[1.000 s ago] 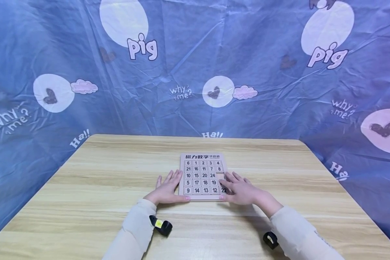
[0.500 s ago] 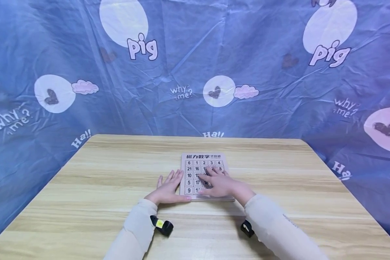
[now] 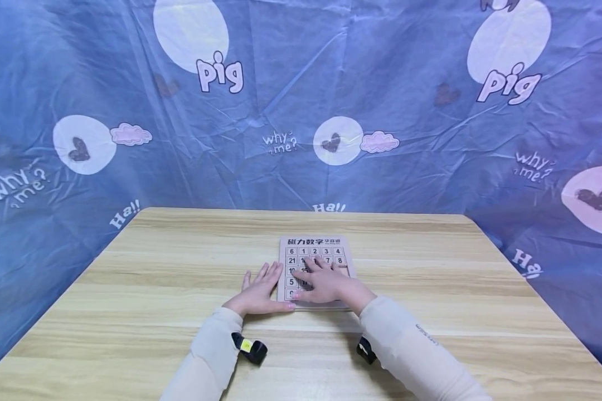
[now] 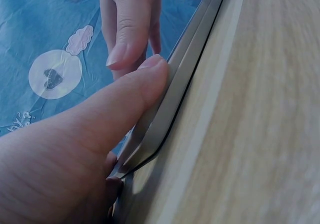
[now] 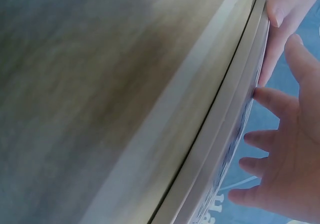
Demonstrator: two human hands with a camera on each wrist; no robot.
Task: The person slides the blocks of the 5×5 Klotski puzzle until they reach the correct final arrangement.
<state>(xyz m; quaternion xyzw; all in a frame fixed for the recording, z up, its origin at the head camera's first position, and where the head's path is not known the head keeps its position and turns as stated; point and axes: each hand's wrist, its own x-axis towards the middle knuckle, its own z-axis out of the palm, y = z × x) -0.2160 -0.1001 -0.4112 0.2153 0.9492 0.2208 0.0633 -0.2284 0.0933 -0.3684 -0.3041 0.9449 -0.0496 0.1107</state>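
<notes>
A flat sliding number puzzle [image 3: 287, 303] lies on the table, its numbered tiles facing up under printed characters. My left hand [image 3: 258, 293] steadies its near left corner: the fingers stretch along the left side and the thumb [image 4: 150, 76] rests on the near edge. Over the tiles, my right hand [image 3: 326, 282] is spread, palm down, covering much of the lower rows. In the right wrist view, its index fingertip [image 5: 262, 94] meets the puzzle's face, while the thumb [image 5: 297, 48] stands off. Beneath this hand, the tiles are hidden.
The wooden table [image 3: 180, 245] extends around the puzzle on all sides. A blue printed cloth [image 3: 261, 100] hangs behind it. Black wrist cameras are strapped to both pale sleeves [image 3: 401, 334].
My right hand has moved left from the puzzle's right edge across the tiles, still shifting slightly left over the last half second. The left hand keeps its place at the corner.
</notes>
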